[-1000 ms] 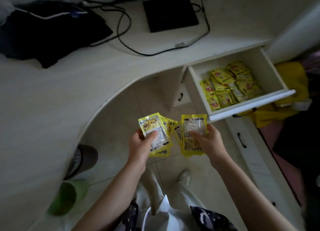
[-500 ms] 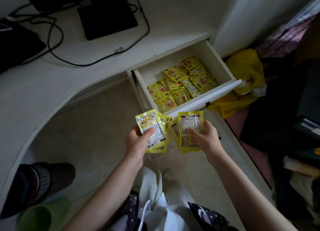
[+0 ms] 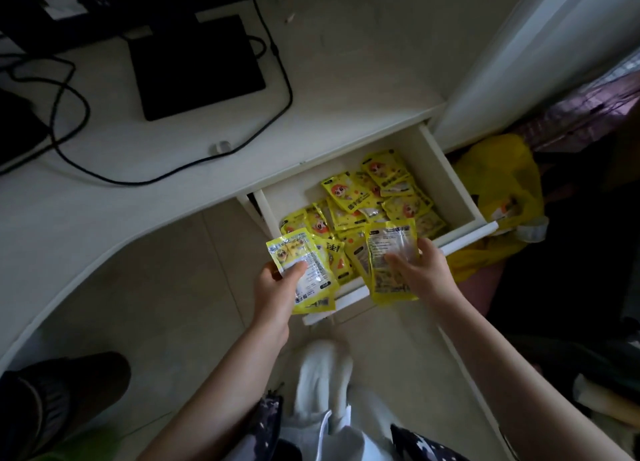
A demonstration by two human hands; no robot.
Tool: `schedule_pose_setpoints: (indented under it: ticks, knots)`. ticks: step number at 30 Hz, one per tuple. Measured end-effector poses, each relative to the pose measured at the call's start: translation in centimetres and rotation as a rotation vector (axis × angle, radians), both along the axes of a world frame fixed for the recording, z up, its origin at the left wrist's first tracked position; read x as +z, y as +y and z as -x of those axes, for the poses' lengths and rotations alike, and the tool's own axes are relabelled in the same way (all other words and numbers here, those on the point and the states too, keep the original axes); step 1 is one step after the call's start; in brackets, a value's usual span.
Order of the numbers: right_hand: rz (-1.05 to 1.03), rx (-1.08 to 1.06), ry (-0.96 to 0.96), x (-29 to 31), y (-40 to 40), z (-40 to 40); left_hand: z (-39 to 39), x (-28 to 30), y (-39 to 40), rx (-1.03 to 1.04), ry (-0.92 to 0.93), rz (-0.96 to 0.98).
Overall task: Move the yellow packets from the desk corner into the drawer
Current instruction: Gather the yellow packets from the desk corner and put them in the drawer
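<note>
An open white drawer point(image 3: 460, 190) juts out from under the desk and holds several yellow packets point(image 3: 349, 197). My left hand point(image 3: 277, 287) grips a small stack of yellow packets point(image 3: 304, 270), thumb on top, just over the drawer's front left corner. My right hand point(image 3: 422, 270) pinches another bunch of yellow packets point(image 3: 388, 256) above the drawer's front rail point(image 3: 464, 239). More packets fan out between the two hands.
The white curved desk point(image 3: 138, 204) carries a black monitor base point(image 3: 194, 66) and black cables point(image 3: 173, 176). A yellow bag point(image 3: 502, 183) lies on the floor right of the drawer. A dark shoe point(image 3: 62, 395) sits bottom left; my legs are below.
Both hands have carried their packets up from in front of the drawer to over its front edge. The view has closed in on the drawer.
</note>
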State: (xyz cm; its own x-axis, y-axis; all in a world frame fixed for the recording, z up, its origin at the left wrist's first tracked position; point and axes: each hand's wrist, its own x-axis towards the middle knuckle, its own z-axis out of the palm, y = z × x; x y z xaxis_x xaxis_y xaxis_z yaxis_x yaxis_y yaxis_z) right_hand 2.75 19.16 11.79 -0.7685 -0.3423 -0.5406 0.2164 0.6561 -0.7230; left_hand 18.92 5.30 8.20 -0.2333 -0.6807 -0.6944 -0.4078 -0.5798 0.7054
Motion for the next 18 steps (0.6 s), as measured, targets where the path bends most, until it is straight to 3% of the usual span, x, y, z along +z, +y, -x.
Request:
schedule_pose_setpoints:
  ticks: [8,18]
  knots:
    - [-0.028,0.045,-0.082,-3.2,-5.6,6.4,7.3,-2.6,-2.3,0.065,-0.111,-0.076]
    - [-0.109,0.077,-0.193,-9.9,-12.4,11.6,12.9,-7.7,-6.8,0.323,-0.23,-0.224]
